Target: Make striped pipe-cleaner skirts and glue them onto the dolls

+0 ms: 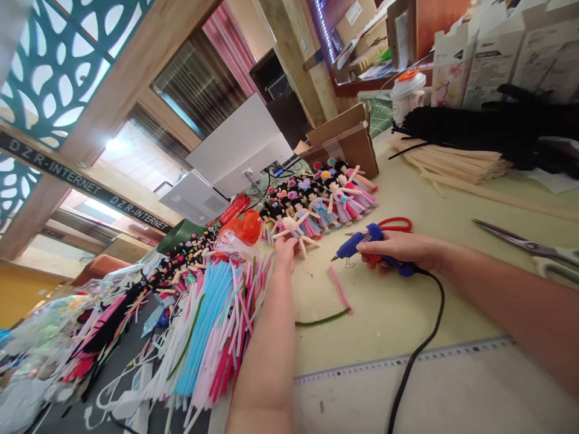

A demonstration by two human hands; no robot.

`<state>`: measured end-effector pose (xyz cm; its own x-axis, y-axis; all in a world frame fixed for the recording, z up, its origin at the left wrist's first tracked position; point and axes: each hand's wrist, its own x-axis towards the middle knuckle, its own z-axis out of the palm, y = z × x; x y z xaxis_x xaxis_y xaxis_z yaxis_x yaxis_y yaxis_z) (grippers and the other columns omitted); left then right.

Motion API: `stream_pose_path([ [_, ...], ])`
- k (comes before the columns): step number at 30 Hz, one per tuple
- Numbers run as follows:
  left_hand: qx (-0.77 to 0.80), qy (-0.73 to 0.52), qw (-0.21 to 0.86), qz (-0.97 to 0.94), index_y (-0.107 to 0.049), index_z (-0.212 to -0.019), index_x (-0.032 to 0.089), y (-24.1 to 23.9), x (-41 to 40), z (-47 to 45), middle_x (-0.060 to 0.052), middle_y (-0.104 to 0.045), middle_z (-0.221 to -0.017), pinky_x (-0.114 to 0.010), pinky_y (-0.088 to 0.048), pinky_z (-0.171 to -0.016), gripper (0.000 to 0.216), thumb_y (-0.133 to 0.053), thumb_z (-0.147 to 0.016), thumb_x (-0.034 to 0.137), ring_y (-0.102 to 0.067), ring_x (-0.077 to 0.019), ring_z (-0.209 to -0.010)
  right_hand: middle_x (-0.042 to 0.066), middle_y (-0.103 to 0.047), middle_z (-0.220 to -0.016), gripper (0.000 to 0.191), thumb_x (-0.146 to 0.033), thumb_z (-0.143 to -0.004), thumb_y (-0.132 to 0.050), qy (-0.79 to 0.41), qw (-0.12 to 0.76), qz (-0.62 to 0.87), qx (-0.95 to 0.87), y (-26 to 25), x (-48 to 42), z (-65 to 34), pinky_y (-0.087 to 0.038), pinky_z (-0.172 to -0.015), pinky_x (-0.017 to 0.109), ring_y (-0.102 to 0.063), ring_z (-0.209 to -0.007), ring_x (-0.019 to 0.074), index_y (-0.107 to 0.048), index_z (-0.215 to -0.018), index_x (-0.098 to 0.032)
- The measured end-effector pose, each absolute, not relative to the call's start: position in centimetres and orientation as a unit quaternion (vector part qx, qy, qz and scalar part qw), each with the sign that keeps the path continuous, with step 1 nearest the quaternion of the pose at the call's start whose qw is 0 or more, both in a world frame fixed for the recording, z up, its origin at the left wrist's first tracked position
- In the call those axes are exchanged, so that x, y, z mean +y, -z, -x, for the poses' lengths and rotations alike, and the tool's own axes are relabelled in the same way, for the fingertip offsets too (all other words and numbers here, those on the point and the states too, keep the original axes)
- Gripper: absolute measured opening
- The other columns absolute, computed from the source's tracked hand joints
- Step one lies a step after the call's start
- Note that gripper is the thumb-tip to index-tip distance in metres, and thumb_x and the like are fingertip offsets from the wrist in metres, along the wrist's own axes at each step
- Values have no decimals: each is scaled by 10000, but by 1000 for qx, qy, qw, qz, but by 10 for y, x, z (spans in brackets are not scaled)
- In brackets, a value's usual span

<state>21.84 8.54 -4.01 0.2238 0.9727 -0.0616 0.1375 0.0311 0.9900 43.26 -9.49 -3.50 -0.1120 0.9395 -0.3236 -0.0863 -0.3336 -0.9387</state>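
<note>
My left hand (284, 252) pinches a small cream pipe-cleaner doll (307, 242) in front of a crowd of finished-looking dolls (319, 205) with black hair and coloured skirts. In my right hand (409, 250) is a blue hot glue gun (350, 246), its nozzle pointing left toward the doll but apart from it. From its handle a black cord (438, 325) runs down to the table's front. Below the nozzle lie a short pink pipe cleaner (339, 288) and a dark green one (323, 320), their ends meeting. Red-handled scissors (398, 222) rest just behind the glue gun.
Bundled pipe cleaners in blue (205, 325), white and pink fill the left side. Larger scissors (525, 242) lie at right, before black (456, 126) and cream bundles (456, 160). A cardboard box (348, 144) stands behind the dolls. A ruler strip (402, 360) crosses the front.
</note>
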Motion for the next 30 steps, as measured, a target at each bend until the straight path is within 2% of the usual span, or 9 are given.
stream_pose_path([
  [7, 559, -384, 466, -568, -615, -891, 159, 47, 78, -213, -43, -700, -762, -237, -494, -602, 151, -616, -745, 194, -672, -143, -659, 35, -652, -802, 363, -492, -646, -823, -617, 405, 551, -390, 38, -101, -432, -544, -607, 231, -626, -735, 153, -642, -766, -203],
  [11, 592, -372, 386, -602, -635, -986, 161, 38, 67, -178, -56, -730, -850, -238, -506, -668, 213, -619, -777, 198, -687, -139, -741, 42, -655, -781, 438, -578, -584, -828, -612, 404, 566, -376, 45, -97, -433, -566, -592, 242, -617, -708, 161, -659, -755, -213],
  [14, 613, -350, 301, -642, -654, -901, 160, 17, 61, -130, -46, -722, -861, -245, -496, -741, 127, -604, -798, 215, -662, -131, -771, 44, -656, -767, 480, -627, -558, -820, -610, 401, 568, -381, 47, -96, -433, -575, -595, 243, -610, -692, 158, -672, -740, -208],
  [17, 628, -295, 223, -684, -662, -774, 166, -8, 56, -81, -28, -702, -791, -266, -482, -759, 130, -577, -818, 254, -629, -148, -751, 36, -654, -752, 482, -624, -535, -834, -601, 401, 570, -392, 47, -97, -433, -564, -572, 234, -600, -658, 148, -667, -715, -209],
  [20, 635, -214, 165, -724, -696, -733, 182, -25, 48, -50, -15, -709, -759, -282, -473, -777, 131, -595, -797, 237, -627, -169, -759, 39, -662, -759, 505, -642, -518, -836, -590, 400, 580, -394, 48, -97, -434, -554, -560, 232, -599, -639, 144, -673, -707, -204],
  [26, 623, -65, 85, -775, -774, -867, 215, -27, 37, -48, -34, -768, -916, -301, -480, -859, 210, -585, -790, 162, -674, -207, -883, 45, -646, -691, 564, -705, -453, -831, -579, 401, 585, -402, 48, -97, -433, -535, -530, 255, -553, -569, 139, -660, -651, -206],
  [30, 616, 0, 28, -787, -772, -936, 225, -24, 42, -60, -53, -768, -1020, -330, -471, -923, 263, -548, -822, 152, -675, -230, -989, 47, -648, -707, 523, -685, -498, -825, -576, 398, 584, -412, 51, -98, -434, -534, -533, 261, -552, -578, 146, -664, -654, -212],
])
